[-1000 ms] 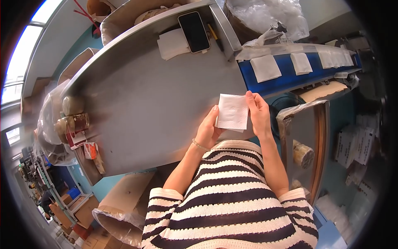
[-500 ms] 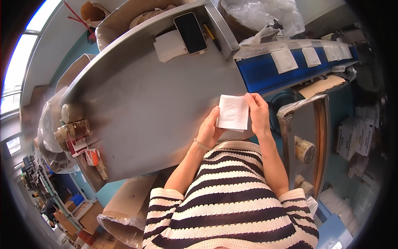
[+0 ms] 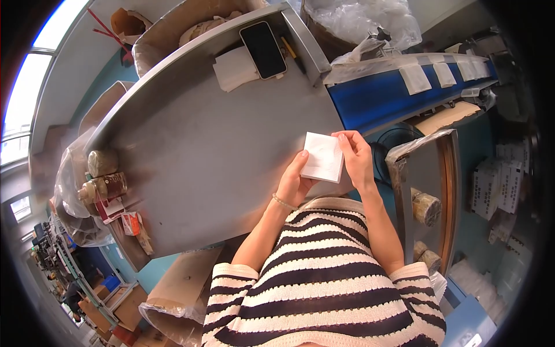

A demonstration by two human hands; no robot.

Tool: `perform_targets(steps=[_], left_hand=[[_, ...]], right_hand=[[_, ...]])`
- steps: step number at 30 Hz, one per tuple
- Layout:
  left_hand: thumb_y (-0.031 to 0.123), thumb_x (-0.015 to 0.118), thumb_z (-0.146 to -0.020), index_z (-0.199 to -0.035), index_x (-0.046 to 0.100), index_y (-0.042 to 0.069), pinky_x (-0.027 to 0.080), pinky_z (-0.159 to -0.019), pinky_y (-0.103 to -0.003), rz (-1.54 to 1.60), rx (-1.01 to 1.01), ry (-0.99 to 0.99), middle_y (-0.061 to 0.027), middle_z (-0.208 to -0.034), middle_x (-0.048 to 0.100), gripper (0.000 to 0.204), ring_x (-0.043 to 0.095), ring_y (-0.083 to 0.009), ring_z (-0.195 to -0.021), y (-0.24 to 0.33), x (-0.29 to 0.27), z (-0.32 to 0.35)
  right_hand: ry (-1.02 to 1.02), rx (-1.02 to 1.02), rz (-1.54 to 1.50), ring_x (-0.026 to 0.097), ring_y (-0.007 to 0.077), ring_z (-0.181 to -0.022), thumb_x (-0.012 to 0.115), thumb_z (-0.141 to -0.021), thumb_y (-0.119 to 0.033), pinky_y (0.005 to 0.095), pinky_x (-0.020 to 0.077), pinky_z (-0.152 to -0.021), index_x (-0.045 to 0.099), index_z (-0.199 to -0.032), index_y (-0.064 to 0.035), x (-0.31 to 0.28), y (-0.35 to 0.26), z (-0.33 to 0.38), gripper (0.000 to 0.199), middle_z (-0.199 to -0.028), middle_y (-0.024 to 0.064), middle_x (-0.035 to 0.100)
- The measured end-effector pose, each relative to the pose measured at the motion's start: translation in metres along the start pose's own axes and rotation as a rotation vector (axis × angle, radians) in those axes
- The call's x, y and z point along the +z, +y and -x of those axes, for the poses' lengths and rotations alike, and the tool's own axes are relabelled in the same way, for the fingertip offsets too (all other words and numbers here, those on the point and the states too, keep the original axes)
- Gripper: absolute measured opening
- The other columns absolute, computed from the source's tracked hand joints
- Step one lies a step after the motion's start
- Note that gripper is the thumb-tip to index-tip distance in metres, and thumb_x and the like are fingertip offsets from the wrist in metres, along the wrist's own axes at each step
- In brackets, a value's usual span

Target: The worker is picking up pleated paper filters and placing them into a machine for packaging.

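A small stack of folded white paper napkins (image 3: 321,157) is held in front of my chest, above the near right side of the grey metal table (image 3: 219,144). My left hand (image 3: 295,180) is closed on its left side, the thumb lying on top and the other fingers underneath, mostly hidden. At the upper right corner, my right hand (image 3: 355,156) pinches the stack with bent fingers. To the right runs a blue conveyor belt (image 3: 370,107), on which several white napkin squares (image 3: 415,79) lie in a row.
A black phone (image 3: 263,51) lies at the table's far edge, beside white sheets (image 3: 236,69) and a yellow pen (image 3: 289,47). Tape rolls (image 3: 104,186) and a small orange-and-white packet (image 3: 131,223) sit at the left edge. Cardboard boxes lined with plastic (image 3: 182,283) stand around the table.
The right fingers have slid a little left along the stack's top edge. The stack is slightly more tilted and its lower edge looks more even. The napkins on the belt have shifted position.
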State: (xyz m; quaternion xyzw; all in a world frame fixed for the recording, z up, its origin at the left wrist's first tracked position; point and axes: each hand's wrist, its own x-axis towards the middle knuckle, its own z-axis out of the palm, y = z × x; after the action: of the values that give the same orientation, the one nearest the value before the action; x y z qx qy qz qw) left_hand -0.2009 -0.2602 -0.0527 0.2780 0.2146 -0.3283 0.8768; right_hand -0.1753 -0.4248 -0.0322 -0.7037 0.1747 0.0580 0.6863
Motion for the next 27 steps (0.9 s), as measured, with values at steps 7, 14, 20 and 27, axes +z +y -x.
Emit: perform_targets(steps=[7, 14, 20, 27], left_hand=[[0.021, 0.057, -0.095, -0.129, 0.045, 0.004, 0.045, -0.093, -0.031, -0.180, 0.191, 0.060, -0.0070, -0.117, 0.059, 0.040, 0.057, -0.0159, -0.105, -0.001, 0.003, 0.002], [0.007, 0.074, -0.070, -0.121, 0.062, 0.017, 0.031, -0.107, -0.046, -1.776, 0.984, 0.176, -0.0141, -0.141, 0.044, 0.054, 0.035, -0.0379, -0.134, 0.021, 0.017, 0.012], [-0.002, 0.071, -0.078, -0.149, -0.010, 0.013, 0.041, -0.103, -0.040, -0.484, 0.616, -0.130, -0.0144, -0.139, 0.037, 0.109, 0.043, -0.0265, -0.126, 0.037, 0.000, 0.003], [-0.002, 0.067, -0.079, -0.131, 0.044, 0.004, 0.050, -0.078, -0.032, -1.396, 0.756, 0.067, -0.0150, -0.104, 0.063, 0.057, 0.063, -0.0244, -0.091, 0.032, -0.024, -0.011]], right_hand=[[0.131, -0.154, 0.036, 0.055, 0.0056, -0.077, 0.054, -0.099, -0.025, 0.0190, 0.0438, -0.067, 0.058, -0.105, 0.0009, 0.001, 0.009, 0.001, 0.027, -0.088, 0.0024, 0.063], [-0.203, 0.165, -0.242, 0.059, 0.0107, -0.094, 0.062, -0.093, -0.024, 0.0221, 0.0463, -0.081, 0.050, -0.125, 0.0029, 0.002, -0.017, 0.017, 0.044, -0.111, 0.0102, 0.062], [-0.302, -0.013, -0.254, 0.057, 0.0115, -0.099, 0.061, -0.088, -0.003, 0.0245, 0.0456, -0.086, 0.051, -0.118, 0.0013, 0.000, -0.011, 0.008, 0.032, -0.108, 0.0071, 0.061], [-0.255, -0.363, 0.285, 0.053, 0.0133, -0.105, 0.063, -0.084, -0.002, 0.0277, 0.0397, -0.094, 0.057, -0.110, -0.0038, -0.007, 0.035, -0.013, 0.026, -0.104, 0.0025, 0.061]])
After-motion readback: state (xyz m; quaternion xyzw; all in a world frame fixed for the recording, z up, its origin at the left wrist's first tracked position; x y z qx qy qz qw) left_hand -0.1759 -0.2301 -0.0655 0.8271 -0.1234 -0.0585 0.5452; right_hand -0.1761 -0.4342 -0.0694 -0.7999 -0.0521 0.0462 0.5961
